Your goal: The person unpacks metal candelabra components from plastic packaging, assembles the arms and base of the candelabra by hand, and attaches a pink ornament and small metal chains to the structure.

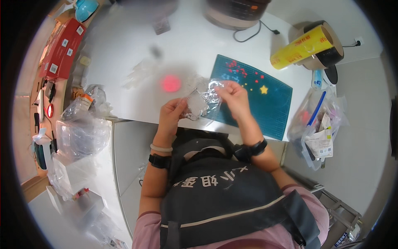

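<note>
My left hand (171, 113) and my right hand (233, 96) both grip a crinkled clear plastic bag (202, 101), held between them just above the white table's (124, 45) near edge. The left fingers pinch the bag's lower left side. On the upper right corner the right fingers close. Whatever is inside the bag is too blurred to tell. A dark teal cutting mat (265, 99) with small red pieces and a yellow star lies just right of the bag. A pink-red round blob (171, 83) sits on the table to the bag's left.
A yellow roll of film (300, 47) lies on a tape roll at the back right. A round appliance (234, 10) stands at the back. Red boxes (62, 47) and clear bags (81, 133) crowd the left. A hanging plastic bag (317, 124) of supplies is at right.
</note>
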Demonstrator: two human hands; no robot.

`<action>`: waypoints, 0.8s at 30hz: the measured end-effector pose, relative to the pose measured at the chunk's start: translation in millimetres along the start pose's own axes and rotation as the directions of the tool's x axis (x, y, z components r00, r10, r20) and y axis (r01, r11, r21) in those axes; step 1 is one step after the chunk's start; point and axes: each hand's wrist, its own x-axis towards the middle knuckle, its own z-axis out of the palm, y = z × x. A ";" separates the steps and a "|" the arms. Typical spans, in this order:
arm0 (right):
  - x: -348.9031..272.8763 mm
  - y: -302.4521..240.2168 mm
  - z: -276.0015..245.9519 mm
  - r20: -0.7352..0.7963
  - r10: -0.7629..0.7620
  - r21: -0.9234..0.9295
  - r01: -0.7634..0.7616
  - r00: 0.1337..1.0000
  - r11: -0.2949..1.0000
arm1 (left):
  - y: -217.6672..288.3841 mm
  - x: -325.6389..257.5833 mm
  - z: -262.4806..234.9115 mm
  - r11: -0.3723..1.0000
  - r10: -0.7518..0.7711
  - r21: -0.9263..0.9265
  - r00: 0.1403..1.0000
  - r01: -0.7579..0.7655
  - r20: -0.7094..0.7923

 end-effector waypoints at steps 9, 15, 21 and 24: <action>13.3 9.6 92.1 -0.080 0.047 -0.061 -0.052 0.996 0.997 | 39.0 12.4 -86.5 1.000 0.014 0.009 0.999 -0.013 -0.048; 19.6 4.9 97.9 -0.105 0.124 -0.017 -0.126 0.987 0.992 | 40.1 28.2 -104.3 0.994 -0.031 -0.105 0.996 0.023 -0.080; 5.0 -4.0 101.4 0.351 0.357 -0.147 -0.325 0.866 0.934 | 51.9 30.1 -89.0 0.979 0.058 -0.187 0.992 -0.078 -0.111; 9.6 -3.3 87.0 0.239 0.266 -0.184 -0.226 0.934 0.957 | 56.4 26.0 -83.5 0.990 0.046 -0.124 0.989 -0.064 -0.139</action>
